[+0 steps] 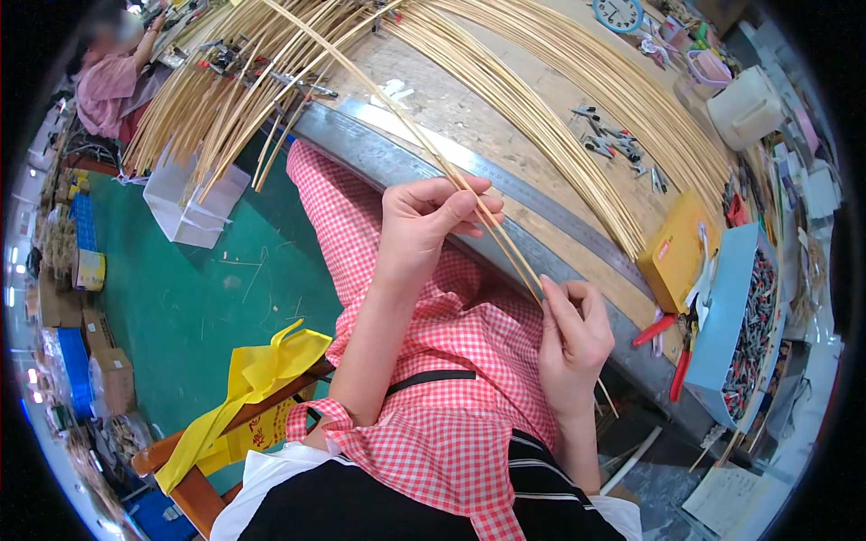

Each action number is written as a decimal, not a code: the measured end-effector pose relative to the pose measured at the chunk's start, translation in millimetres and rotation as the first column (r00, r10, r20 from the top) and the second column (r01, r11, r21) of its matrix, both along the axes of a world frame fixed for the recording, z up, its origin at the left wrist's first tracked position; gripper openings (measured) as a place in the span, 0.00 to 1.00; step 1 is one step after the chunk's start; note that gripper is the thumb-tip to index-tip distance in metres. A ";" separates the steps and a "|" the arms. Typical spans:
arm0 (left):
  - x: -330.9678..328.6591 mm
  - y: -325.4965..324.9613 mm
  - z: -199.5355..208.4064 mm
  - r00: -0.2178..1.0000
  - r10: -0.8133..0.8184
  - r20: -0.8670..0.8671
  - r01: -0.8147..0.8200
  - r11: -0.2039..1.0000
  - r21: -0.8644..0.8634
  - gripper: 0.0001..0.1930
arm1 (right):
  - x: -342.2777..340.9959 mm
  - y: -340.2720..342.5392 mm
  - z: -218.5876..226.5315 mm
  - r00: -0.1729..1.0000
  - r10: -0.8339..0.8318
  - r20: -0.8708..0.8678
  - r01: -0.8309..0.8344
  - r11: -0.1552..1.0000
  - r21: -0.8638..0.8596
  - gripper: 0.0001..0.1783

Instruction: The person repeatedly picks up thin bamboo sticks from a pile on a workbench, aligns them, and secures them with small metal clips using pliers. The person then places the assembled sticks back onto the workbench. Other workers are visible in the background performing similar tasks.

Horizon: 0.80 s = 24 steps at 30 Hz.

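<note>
**Here, two hands on one thin cane strand**

Held above the lap: left hand (pixel 424 225) pinched shut on a cane strand (pixel 433 153), thumb over fingertips; right hand (pixel 573 338) closed round the same strand lower down, near its cut end. Running up and away from both grips, over the worktop (pixel 451 108) edge and into the fanned bundle of canes (pixel 559 99) spread across it. Just beside the bundle on the bare wood, some clips (pixel 609 142); further right a yellow box (pixel 675 252), red-handled pliers (pixel 681 356) and a blue tray (pixel 726 316) of small parts. Below, a red checked apron (pixel 460 334) and a green floor (pixel 207 298).

Judged as sorting or drawing out a single strand from the mass. Best done with a light, even pinch, not a squeeze, as thin cane likely kinks or splits under a sharp bend. Worth keeping the two grips in line so the length between stays straight, and sliding along the grain rather than across. Also worth watching neighbouring canes near the worktop edge, easy to drag along
</note>
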<state>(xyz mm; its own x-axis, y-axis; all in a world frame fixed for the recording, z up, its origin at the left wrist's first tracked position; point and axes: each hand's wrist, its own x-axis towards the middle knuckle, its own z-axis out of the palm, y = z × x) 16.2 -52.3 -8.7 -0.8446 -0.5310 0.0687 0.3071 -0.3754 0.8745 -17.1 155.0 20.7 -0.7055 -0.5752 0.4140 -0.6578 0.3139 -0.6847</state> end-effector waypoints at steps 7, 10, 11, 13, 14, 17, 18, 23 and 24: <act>2.2 4.3 2.7 0.998 -0.057 -0.005 0.057 0.997 0.047 0.11 | -3.5 -1.3 0.5 0.997 0.081 -0.014 -0.080 0.995 0.056 0.22; 2.2 1.9 -0.7 0.998 -0.056 -0.009 0.056 0.998 0.014 0.11 | -11.3 0.8 4.4 0.991 0.121 0.061 -0.126 0.988 0.086 0.18; 1.7 1.7 -2.1 0.999 -0.050 -0.009 0.050 0.999 -0.004 0.11 | -15.1 1.7 5.8 0.987 0.132 0.093 -0.141 0.984 0.105 0.17; 3.7 2.6 3.4 1.000 -0.010 0.018 0.010 1.000 -0.017 0.10 | -26.5 2.1 8.9 0.995 0.098 -0.027 -0.091 0.980 0.175 0.13; 4.6 2.8 4.7 1.000 0.012 0.025 -0.012 0.999 -0.030 0.09 | -34.2 1.7 10.5 0.993 0.085 -0.087 -0.065 0.976 0.208 0.12; 5.2 2.6 6.4 0.998 0.046 0.038 -0.044 0.997 -0.060 0.08 | -68.2 -3.6 17.7 0.975 0.044 -0.219 0.020 0.960 0.280 0.07; 3.6 2.7 9.0 0.998 0.047 0.039 -0.044 0.997 -0.067 0.08 | -81.4 -6.3 21.1 0.969 0.022 -0.247 0.060 0.946 0.318 0.06; 0.9 3.6 7.0 0.999 0.025 0.029 -0.024 0.998 -0.061 0.07 | -152.6 -30.4 -3.0 0.903 -0.049 -0.427 0.237 0.885 0.400 0.07; 2.1 2.8 7.9 0.999 0.028 0.035 -0.025 0.998 -0.063 0.07 | -158.5 -37.3 -4.8 0.908 -0.052 -0.416 0.254 0.857 0.448 0.07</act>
<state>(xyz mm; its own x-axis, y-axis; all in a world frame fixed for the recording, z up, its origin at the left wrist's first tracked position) 18.3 -49.6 -0.7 -0.8327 -0.5490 0.0718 0.2839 -0.3121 0.9066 -175.6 117.7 15.9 -0.6488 -0.6687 0.3631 -0.7456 0.6541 -0.1277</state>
